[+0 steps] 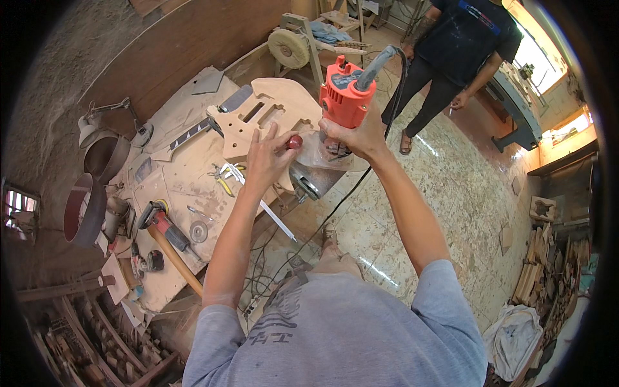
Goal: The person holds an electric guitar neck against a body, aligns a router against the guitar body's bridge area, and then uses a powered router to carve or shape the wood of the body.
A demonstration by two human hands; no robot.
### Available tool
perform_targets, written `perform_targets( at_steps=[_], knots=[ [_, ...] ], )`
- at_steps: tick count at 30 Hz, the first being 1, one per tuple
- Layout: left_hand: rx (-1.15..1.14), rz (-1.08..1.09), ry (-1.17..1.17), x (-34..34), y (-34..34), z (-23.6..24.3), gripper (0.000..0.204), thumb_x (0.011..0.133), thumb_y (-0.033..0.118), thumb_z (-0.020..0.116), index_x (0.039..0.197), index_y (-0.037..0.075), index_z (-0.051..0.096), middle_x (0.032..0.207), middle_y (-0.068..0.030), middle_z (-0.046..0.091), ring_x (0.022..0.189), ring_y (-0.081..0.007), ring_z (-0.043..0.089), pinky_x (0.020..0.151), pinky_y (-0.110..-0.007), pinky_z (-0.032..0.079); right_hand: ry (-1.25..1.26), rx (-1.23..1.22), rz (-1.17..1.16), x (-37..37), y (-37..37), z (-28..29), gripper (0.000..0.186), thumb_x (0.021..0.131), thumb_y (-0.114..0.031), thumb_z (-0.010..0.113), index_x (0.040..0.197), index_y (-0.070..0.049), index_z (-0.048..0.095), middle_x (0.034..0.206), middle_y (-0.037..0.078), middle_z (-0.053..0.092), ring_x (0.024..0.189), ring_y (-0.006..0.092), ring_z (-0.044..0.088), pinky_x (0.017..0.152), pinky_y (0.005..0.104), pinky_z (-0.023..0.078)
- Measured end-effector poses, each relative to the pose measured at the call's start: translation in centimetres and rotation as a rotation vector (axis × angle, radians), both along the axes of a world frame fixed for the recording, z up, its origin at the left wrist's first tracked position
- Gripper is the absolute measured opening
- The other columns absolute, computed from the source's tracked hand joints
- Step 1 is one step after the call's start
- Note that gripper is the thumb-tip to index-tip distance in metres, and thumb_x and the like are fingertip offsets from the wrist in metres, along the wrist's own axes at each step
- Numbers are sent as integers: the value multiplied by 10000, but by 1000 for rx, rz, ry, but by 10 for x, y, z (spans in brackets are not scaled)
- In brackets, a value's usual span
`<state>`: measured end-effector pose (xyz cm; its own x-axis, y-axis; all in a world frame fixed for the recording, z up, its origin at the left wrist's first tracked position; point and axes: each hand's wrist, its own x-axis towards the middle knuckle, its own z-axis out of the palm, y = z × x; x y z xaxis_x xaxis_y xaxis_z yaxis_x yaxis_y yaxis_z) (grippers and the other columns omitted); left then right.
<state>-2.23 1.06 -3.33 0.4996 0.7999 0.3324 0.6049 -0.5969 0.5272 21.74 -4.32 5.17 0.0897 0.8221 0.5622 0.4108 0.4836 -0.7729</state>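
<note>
My right hand [354, 137] is wrapped round the lower part of a red trim router [347, 97], held upright over the right edge of a pale wooden guitar body [269, 97]. The router's clear plastic base [313, 143] reaches left to a round red knob [294, 142]. Around that knob, the thumb and forefinger of my left hand [265, 158] are closed, while its other fingers lie over the wood. Cavities are cut into the guitar body. The router bit is hidden behind my right hand and the base.
The dusty bench [174, 187] carries a guitar neck [184, 140], calipers [277, 220], pliers [224, 184], a red sander [169, 233] and a desk lamp [97, 129]. A black cord [348, 193] hangs from the router. Another person [451, 51] stands at the far right.
</note>
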Motion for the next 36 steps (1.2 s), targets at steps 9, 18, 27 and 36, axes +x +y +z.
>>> perform_targets(
  at_steps=[9,18,27,36],
  knots=[
    [7,51,-30,9,-5,1,459,891,403,815,1315,235,761,1381,-224,683,1438,-358,547,1291,-592,225,77,-66,70,14,8,-6,567,779,-235,889,1231,-8,633,1036,65,720,867,157,716,684,325,639],
    [-67,-23,-141,-4,-4,12,413,891,227,795,1292,140,751,1195,-241,744,1372,-381,591,1288,-575,285,24,27,-58,-17,-4,0,618,743,-237,914,1260,-33,643,1080,47,749,949,150,718,885,331,576],
    [-160,-13,-179,-17,6,16,392,883,178,791,1263,94,742,1168,-244,754,1325,-360,628,1248,-480,395,24,72,-89,-33,4,6,810,687,-320,953,1346,-36,576,1206,129,745,1083,248,747,966,389,582],
    [-125,-49,-153,-16,4,16,413,884,204,805,1280,113,738,1169,-251,752,1302,-376,637,1260,-504,374,64,4,-44,-27,5,-2,763,720,-300,931,1344,-29,585,1218,116,728,1075,222,725,966,374,568]
  ],
)
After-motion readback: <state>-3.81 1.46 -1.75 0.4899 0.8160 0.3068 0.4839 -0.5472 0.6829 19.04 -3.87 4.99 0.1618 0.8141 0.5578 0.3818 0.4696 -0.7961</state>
